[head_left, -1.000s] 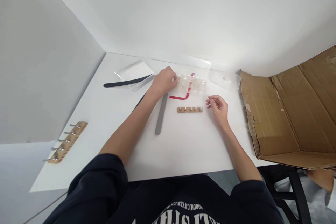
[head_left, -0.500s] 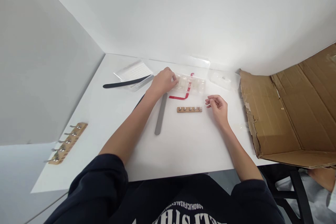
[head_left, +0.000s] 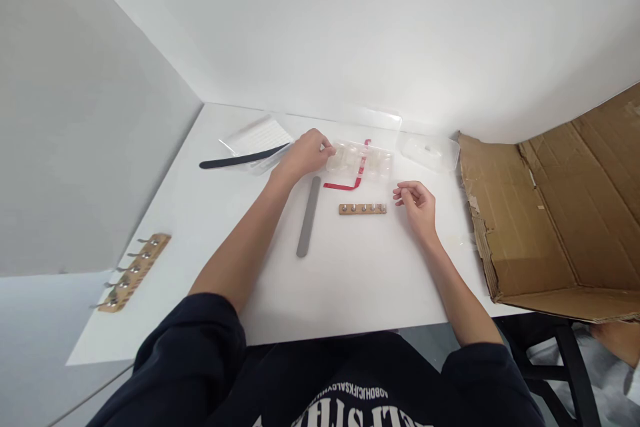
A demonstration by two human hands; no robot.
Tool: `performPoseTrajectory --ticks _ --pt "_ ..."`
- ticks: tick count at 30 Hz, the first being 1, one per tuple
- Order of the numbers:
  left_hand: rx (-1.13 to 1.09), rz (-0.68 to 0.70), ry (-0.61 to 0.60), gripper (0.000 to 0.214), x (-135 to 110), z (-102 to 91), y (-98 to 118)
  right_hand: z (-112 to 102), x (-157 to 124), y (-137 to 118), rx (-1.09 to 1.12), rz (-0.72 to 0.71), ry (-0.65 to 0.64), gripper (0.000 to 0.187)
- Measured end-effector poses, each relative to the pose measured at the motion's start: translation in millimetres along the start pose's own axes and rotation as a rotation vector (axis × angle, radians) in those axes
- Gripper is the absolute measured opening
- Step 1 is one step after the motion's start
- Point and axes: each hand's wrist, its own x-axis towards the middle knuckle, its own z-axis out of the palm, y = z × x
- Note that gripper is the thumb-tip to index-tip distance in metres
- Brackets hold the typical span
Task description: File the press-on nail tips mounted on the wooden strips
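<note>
Over the white surface (head_left: 365, 273), we stretch our left arm forward, the left hand (head_left: 309, 152) palm down at the left end of the clear compartmented case (head_left: 351, 160); thumb and forefinger nearly meet, though we cannot tell whether they pinch anything. Nearer us lies the pegged wooden strip (head_left: 363, 209). Just right of it, our right hand (head_left: 419, 205) is half-curled, fingers loosely bent, grip unclear.

Bright, diffuse light, its direction hard to tell, washes the counter (head_left: 350, 287) and back wall (head_left: 350, 27) nearly white — the left wall (head_left: 75, 147) falls to flat grey. Shadows stay faint and soft-edged beside the left forearm (head_left: 240, 240), and the clear plastic case (head_left: 383, 161) is pale, its detail lost. Wide-angle distortion stretches the edges — the cardboard box (head_left: 545, 220) splays outward.
</note>
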Motion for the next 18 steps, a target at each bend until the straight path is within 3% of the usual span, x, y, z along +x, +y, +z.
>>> performPoseTrajectory --ticks 6,10,14,18 --pt "-0.093 0.001 -0.006 0.021 0 -7.0 6 1 0 -2 0.007 0.006 0.003 0.016" --pt "-0.365 0.017 -0.063 0.026 -5 -18.7 17 0 0 -1 -0.006 0.002 -0.002 0.017" --pt "-0.754 0.119 -0.211 0.039 -19 -26.6 44 0 0 0 0.000 0.004 -0.003 0.017" --pt "-0.928 0.299 -0.264 0.043 -44 -33.0 86 0 0 4 0.004 -0.008 0.001 0.018"
